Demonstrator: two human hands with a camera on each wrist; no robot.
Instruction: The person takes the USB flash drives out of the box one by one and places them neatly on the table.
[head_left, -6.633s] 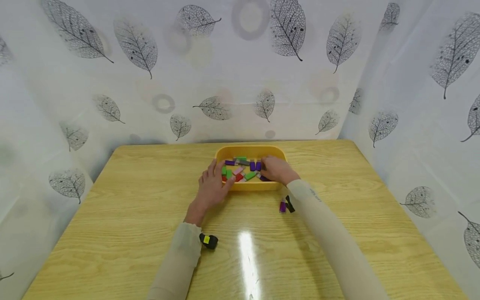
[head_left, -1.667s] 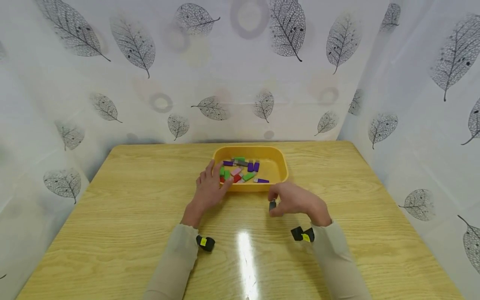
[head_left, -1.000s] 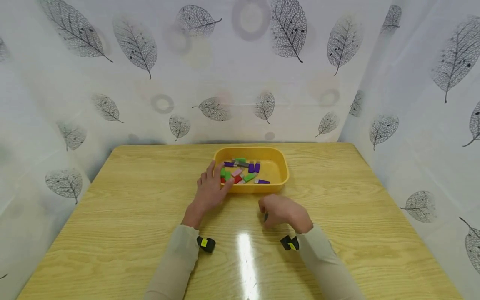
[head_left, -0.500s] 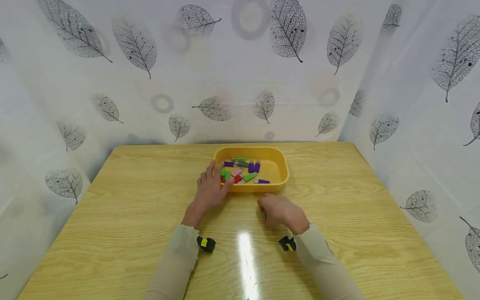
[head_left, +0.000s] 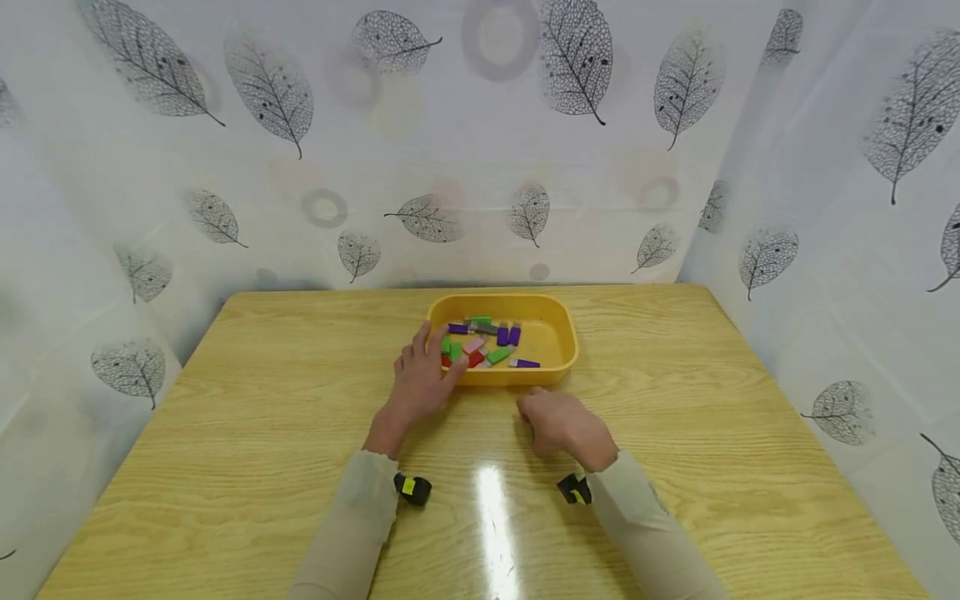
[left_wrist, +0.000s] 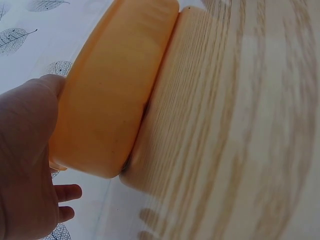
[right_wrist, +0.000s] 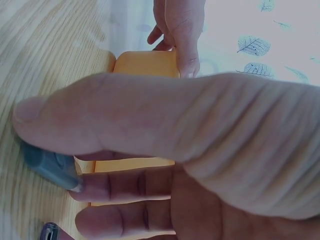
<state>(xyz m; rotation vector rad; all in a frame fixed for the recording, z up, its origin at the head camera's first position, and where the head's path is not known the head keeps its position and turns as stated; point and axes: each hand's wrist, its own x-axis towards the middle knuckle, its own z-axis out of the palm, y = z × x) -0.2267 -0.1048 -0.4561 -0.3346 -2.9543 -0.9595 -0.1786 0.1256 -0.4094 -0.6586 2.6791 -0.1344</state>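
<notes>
A yellow plastic tray [head_left: 562,377] stands at the back of the table, holding several USB flash drives. My left hand [head_left: 422,377] holds its front left corner, with the thumb over the front rim in the left wrist view. Just in front of the tray, low over the table, my right hand [head_left: 564,425] pinches a dark grey-blue USB flash drive [right_wrist: 50,165] between thumb and fingers. From the head, that hand hides nearly all of the drive. A purple flash drive [right_wrist: 51,232] with a metal end lies on the table below the fingers, partly cut off by the frame.
Inside the tray are purple drives [head_left: 514,336], green ones [head_left: 498,356], a pink one [head_left: 474,345], a red one [head_left: 476,358] and a grey one [head_left: 487,329]. The wooden table [head_left: 285,417] ends at a leaf-patterned curtain [head_left: 480,150] behind and at the sides.
My right hand was inside the tray at first. It came out with the grey-blue drive and moved slightly left, almost still over the last half second. My left hand stayed at the corner.
</notes>
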